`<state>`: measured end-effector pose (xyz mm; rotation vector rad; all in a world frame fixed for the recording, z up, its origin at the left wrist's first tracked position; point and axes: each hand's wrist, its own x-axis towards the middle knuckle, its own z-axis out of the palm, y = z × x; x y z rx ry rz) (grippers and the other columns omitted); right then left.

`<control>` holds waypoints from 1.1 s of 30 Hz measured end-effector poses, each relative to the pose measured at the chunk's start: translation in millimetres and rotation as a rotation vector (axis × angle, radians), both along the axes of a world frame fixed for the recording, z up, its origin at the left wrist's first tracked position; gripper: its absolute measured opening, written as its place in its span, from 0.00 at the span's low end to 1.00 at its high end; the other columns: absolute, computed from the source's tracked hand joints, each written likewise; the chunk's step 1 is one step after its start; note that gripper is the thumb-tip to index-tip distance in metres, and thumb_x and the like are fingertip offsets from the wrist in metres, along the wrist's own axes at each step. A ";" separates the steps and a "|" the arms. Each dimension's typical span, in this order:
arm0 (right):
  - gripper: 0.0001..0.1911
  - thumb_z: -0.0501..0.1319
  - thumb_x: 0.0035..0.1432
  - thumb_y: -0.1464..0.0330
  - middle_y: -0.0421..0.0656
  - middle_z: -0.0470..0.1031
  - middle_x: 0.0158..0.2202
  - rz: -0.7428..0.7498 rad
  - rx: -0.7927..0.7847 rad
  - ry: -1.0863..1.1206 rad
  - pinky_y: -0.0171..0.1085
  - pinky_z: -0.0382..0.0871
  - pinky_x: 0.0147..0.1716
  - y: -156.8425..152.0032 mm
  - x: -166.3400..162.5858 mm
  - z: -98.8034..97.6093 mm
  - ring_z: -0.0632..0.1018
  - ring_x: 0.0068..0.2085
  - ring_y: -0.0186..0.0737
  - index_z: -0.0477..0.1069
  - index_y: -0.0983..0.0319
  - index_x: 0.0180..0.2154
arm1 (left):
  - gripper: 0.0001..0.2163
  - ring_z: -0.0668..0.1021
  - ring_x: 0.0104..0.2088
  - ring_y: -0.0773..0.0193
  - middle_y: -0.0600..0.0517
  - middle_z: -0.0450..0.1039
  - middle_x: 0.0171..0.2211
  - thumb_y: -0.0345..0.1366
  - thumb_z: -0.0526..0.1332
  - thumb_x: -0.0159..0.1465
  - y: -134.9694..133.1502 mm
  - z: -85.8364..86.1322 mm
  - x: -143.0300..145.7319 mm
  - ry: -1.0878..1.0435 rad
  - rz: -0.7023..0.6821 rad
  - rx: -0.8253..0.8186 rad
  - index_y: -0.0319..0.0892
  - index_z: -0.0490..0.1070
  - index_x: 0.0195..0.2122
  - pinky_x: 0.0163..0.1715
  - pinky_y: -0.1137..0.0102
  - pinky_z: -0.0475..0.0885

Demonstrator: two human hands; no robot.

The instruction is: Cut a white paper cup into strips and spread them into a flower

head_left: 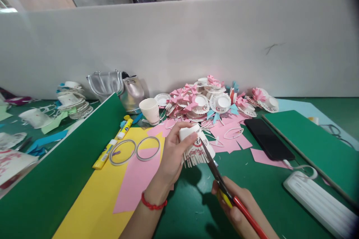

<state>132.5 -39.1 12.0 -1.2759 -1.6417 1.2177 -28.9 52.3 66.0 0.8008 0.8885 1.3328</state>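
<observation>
My left hand [179, 149] grips a white paper cup [193, 149] with red print, its side wall slit into narrow strips along the lower edge. Around the handles of a pair of scissors [217, 175] my right hand [238, 201] is closed; one handle is red and some yellow shows beneath. The dark blades reach up to the cup's side, at the uncut part right of the fringe. Whether paper lies between the blades is hard to see. Below the cup is the green tabletop [190, 201], with small paper scraps on it.
Behind lies a pile of fringed cup discs with pink bows [199, 99]. Left are a whole paper cup [150, 111], glue sticks [105, 154], two tape rings [148, 148], yellow paper [92, 198] and a green divider [70, 157]. Right are a phone [267, 138] and a power strip [319, 201].
</observation>
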 end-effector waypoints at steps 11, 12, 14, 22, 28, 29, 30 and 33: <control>0.33 0.42 0.55 0.40 0.35 0.54 0.18 0.005 -0.031 0.004 0.31 0.52 0.17 0.2 -6.1 8.5 0.56 0.19 0.33 0.68 0.61 0.33 | 0.11 0.71 0.26 0.71 0.58 0.67 0.28 0.35 0.69 0.49 -1.1 1.0 -0.1 0.005 0.004 -0.007 0.45 0.70 0.31 0.26 0.76 0.69; 0.33 0.42 0.55 0.40 0.34 0.52 0.17 0.019 -0.043 0.011 0.31 0.50 0.16 0.6 -6.2 8.4 0.54 0.18 0.32 0.68 0.61 0.32 | 0.11 0.72 0.26 0.71 0.58 0.67 0.28 0.35 0.69 0.49 -1.2 1.1 0.0 0.000 -0.001 -0.011 0.45 0.70 0.31 0.26 0.76 0.69; 0.33 0.42 0.55 0.40 0.34 0.51 0.16 0.023 -0.046 0.014 0.32 0.49 0.16 0.6 -6.3 8.9 0.53 0.17 0.32 0.68 0.60 0.32 | 0.11 0.72 0.26 0.70 0.58 0.68 0.27 0.35 0.69 0.48 -1.1 0.9 0.3 -0.008 -0.011 -0.015 0.45 0.69 0.31 0.26 0.75 0.69; 0.29 0.47 0.56 0.43 0.37 0.59 0.17 -0.096 0.030 -0.054 0.32 0.57 0.17 -3.6 -6.2 14.8 0.60 0.18 0.35 0.71 0.60 0.31 | 0.11 0.72 0.26 0.71 0.58 0.67 0.27 0.35 0.69 0.49 -2.2 -0.4 0.6 0.001 -0.008 -0.011 0.45 0.70 0.32 0.27 0.76 0.69; 0.28 0.48 0.57 0.44 0.36 0.57 0.16 -0.109 0.026 -0.042 0.32 0.56 0.17 -5.1 -6.6 14.1 0.58 0.18 0.34 0.71 0.60 0.31 | 0.11 0.71 0.26 0.71 0.57 0.67 0.28 0.36 0.70 0.49 -2.6 -0.4 1.2 -0.001 -0.019 -0.012 0.45 0.70 0.32 0.27 0.75 0.70; 0.27 0.48 0.57 0.45 0.36 0.57 0.16 -0.111 0.027 -0.040 0.32 0.55 0.17 -5.1 -6.6 13.9 0.58 0.18 0.34 0.71 0.60 0.31 | 0.11 0.71 0.26 0.71 0.57 0.67 0.28 0.36 0.70 0.49 -2.3 -0.7 1.3 -0.003 -0.019 -0.010 0.45 0.70 0.32 0.27 0.75 0.70; 0.27 0.49 0.57 0.45 0.36 0.57 0.16 -0.110 0.029 -0.039 0.31 0.55 0.16 -5.2 -6.6 13.6 0.57 0.18 0.34 0.71 0.60 0.31 | 0.11 0.71 0.25 0.71 0.57 0.67 0.27 0.36 0.69 0.49 -1.9 -0.9 1.3 -0.001 -0.017 -0.010 0.45 0.70 0.32 0.27 0.75 0.70; 0.27 0.48 0.58 0.45 0.36 0.56 0.16 -0.101 0.039 -0.034 0.31 0.54 0.17 -5.1 -6.8 12.9 0.57 0.18 0.33 0.71 0.60 0.30 | 0.11 0.71 0.25 0.71 0.57 0.68 0.28 0.36 0.69 0.49 -1.5 -1.2 1.4 0.005 -0.014 -0.012 0.45 0.70 0.32 0.27 0.75 0.70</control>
